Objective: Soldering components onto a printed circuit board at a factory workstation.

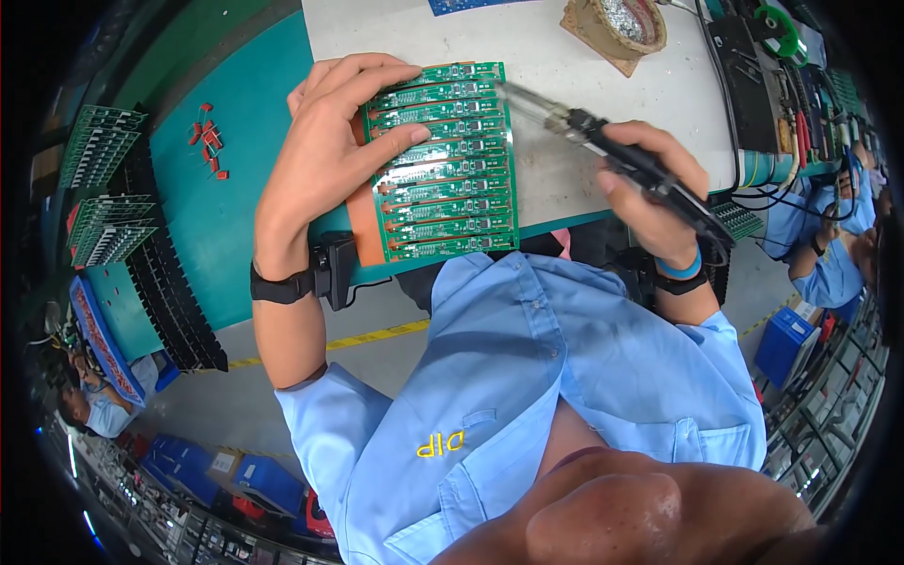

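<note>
A green circuit board panel [452, 169], made of several narrow strips side by side, lies in front of me on an orange-brown backing [367, 221]. My left hand [330, 132] rests on its left side, thumb and index finger spread apart on the strips. The other fingers curl past the far left corner. In my right hand [654, 184] is a black-handled soldering iron [650, 169], fingers wrapped round the grip. Its thin metal tip points left, close to the panel's far right corner. Blur hides whether the tip touches the board.
A brown round pot [617, 26] with silvery scraps stands at the far edge. Small red components [209, 141] lie scattered on the green mat [247, 89]. Upright boards [104, 146] and a black slotted rack [174, 273] stand left. Cables and tools [786, 85] crowd the right; co-workers [838, 235] sit beyond.
</note>
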### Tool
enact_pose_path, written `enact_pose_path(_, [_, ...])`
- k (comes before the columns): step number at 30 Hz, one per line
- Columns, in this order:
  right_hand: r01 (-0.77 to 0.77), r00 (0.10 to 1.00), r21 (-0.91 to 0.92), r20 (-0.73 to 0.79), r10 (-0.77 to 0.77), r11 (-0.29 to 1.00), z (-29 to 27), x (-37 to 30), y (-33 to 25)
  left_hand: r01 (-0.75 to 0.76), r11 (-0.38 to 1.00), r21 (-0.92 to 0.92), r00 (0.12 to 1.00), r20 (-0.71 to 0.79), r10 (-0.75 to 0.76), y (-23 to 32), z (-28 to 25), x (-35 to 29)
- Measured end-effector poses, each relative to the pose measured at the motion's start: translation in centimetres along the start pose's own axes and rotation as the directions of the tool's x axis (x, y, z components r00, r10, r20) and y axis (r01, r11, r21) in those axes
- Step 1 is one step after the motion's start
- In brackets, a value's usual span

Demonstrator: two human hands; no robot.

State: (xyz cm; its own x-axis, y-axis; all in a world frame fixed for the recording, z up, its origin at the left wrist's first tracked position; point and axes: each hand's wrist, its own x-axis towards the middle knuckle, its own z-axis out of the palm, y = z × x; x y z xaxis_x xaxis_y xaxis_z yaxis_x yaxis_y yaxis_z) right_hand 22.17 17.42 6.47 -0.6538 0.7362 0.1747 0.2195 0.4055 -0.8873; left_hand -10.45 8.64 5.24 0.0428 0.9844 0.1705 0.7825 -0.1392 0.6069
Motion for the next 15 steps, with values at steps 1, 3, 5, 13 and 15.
enact_pose_path(1, [0.0, 1.0, -0.002, 0.001, 0.0, 1.0, -0.4, -0.2, 0.4, 0.003, 1.0, 0.001, 1.0, 0.004, -0.003, 0.0, 0.0, 0.0])
enact_pose_path(3, [0.008, 0.958, 0.096, -0.287, 0.02, 0.995, -1.2, -0.8, 1.4, 0.009, 1.0, -0.001, 1.0, 0.006, -0.009, 0.1, 0.0, -0.1])
enact_pose_path(5, [-0.012, 0.938, 0.052, -0.346, 0.03, 0.999, -1.8, -0.2, 2.5, 0.016, 1.0, -0.005, 1.0, 0.005, -0.016, 0.2, 0.0, -0.2])
enact_pose_path(13, [0.091, 0.949, 0.074, -0.309, -0.063, 0.993, -1.4, 0.3, 2.0, 0.016, 1.0, 0.001, 1.0, 0.011, -0.016, 0.2, 0.1, 0.0])
enact_pose_path(15, [0.12, 0.976, 0.015, -0.187, -0.115, 0.993, -0.7, 0.9, 1.0, 0.018, 1.0, 0.003, 1.0, 0.012, -0.018, 0.2, 0.0, -0.1])
